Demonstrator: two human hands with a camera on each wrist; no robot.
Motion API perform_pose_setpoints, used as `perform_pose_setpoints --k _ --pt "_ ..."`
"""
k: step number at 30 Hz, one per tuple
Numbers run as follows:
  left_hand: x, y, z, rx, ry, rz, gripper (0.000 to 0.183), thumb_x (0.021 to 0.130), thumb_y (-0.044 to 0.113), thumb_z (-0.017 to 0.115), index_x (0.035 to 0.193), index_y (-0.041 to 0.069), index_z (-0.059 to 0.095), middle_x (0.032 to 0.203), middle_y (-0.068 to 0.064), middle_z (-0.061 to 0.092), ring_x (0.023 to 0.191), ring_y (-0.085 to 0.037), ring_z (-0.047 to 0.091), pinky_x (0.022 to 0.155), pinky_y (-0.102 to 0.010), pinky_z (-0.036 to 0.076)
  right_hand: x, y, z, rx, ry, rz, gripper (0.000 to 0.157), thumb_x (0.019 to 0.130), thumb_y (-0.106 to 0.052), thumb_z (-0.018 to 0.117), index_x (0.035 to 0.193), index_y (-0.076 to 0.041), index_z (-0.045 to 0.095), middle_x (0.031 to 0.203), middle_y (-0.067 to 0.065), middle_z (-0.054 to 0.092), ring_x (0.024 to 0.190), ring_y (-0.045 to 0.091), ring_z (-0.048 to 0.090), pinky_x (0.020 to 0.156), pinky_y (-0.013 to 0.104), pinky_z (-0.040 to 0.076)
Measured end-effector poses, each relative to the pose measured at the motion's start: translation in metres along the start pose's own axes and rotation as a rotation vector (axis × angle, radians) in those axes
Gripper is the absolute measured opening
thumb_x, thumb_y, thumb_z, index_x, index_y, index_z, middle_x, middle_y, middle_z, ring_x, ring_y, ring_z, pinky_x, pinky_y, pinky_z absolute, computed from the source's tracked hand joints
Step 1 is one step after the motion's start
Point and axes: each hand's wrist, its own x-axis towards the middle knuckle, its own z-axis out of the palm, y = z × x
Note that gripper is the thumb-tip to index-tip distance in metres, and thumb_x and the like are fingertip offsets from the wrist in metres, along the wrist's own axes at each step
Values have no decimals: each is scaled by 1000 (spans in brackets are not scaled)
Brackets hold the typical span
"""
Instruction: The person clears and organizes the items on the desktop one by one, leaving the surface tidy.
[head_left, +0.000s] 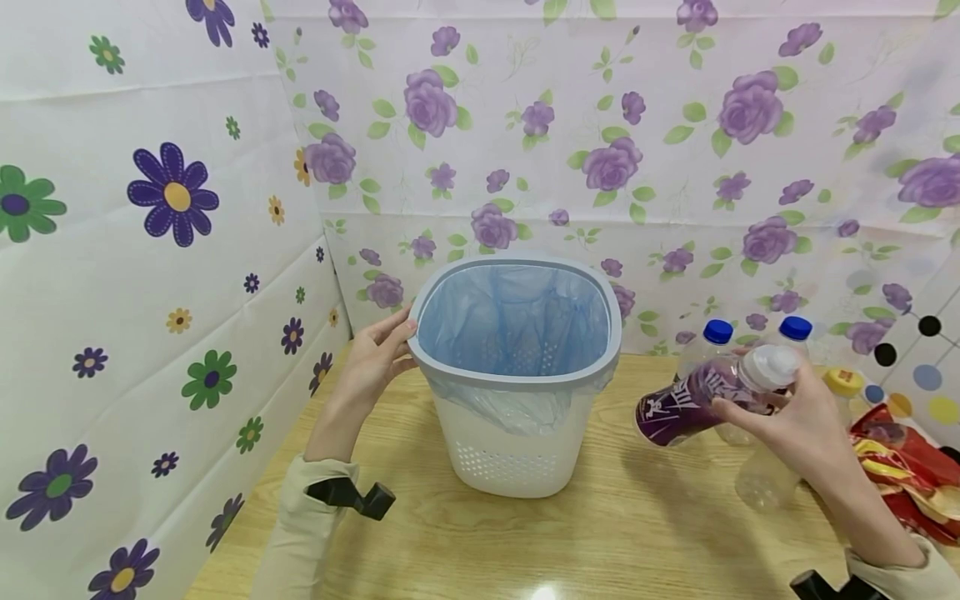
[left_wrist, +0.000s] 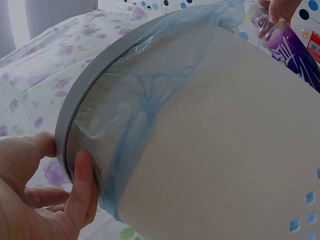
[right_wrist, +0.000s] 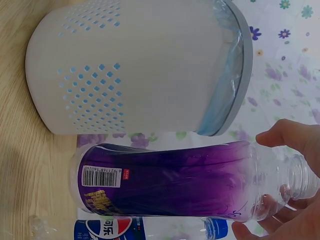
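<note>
A white trash can [head_left: 510,454] with a grey rim stands on the wooden table, lined with a blue plastic bag [head_left: 517,321] folded over its edge. At the can's left side my left hand [head_left: 373,354] pinches the rim, thumb outside and above, as the left wrist view [left_wrist: 55,195] also has it. To the right of the can, my right hand [head_left: 806,417] grips a clear bottle with a purple label [head_left: 686,404] near its white cap. The bottle is tilted in the air, its base toward the can. It seems to hold no drink.
Behind the right hand stand clear bottles with blue caps [head_left: 717,332], one with a Pepsi-style label [right_wrist: 110,228]. A yellow-capped bottle [head_left: 843,382] and a red and yellow wrapper [head_left: 903,471] lie at far right. Flowered cloths [head_left: 510,125] hang behind and at left.
</note>
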Motion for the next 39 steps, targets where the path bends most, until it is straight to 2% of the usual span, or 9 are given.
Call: perform_pose_setpoints --k 4,11,14,22,28,32,36,39 --pt "0 0 0 0 1 -4 56 101 20 50 151 5 30 148 -20 40 95 -8 66 78 -18 56 0 -1 0 6 13 3 88 76 -24 83 145 -3 32 126 13 47 100 -17 38 74 -5 39" --pt "0 0 0 5 -3 3 57 101 22 51 151 5 29 149 -19 39 95 -7 65 78 -17 56 0 -7 1 90 79 -44 78 76 -14 83 141 -5 41 115 -20 46 103 -15 43 81 -5 38" --pt "0 0 0 1 1 4 57 101 21 51 151 4 30 149 -19 39 94 -7 66 77 -17 56 -1 -9 1 126 95 -65 76 76 -8 82 141 -9 41 116 -24 46 104 -13 46 81 -5 38" --pt "0 -1 0 -3 4 -3 57 101 21 50 151 4 29 151 -17 37 94 -6 65 77 -18 56 1 -13 1 210 148 -90 70 73 4 80 134 -6 46 123 -19 51 109 -9 50 85 -3 40" --pt "1 0 1 -1 4 2 57 101 20 50 151 4 29 152 -16 37 94 -6 65 77 -18 56 3 -17 -1 248 201 -120 71 72 10 78 134 -6 48 125 -14 53 113 -3 51 86 -1 42" --pt "1 1 1 5 5 5 57 101 20 50 151 3 28 152 -17 36 93 -6 65 77 -18 56 2 -19 -3 283 244 -153 75 70 16 76 135 -7 48 125 -10 56 107 1 55 83 2 46" --pt "0 0 1 11 6 4 57 101 20 50 151 3 28 151 -18 37 92 -6 65 77 -18 55 3 -22 -4 440 263 -172 74 68 23 73 134 -3 49 126 -1 59 104 6 59 81 5 49" --pt "0 -1 0 10 5 4 57 101 20 50 151 3 28 150 -19 38 92 -6 65 77 -18 55 4 -25 -6 591 269 -182 72 66 27 70 131 3 50 126 7 60 110 11 59 84 8 51"
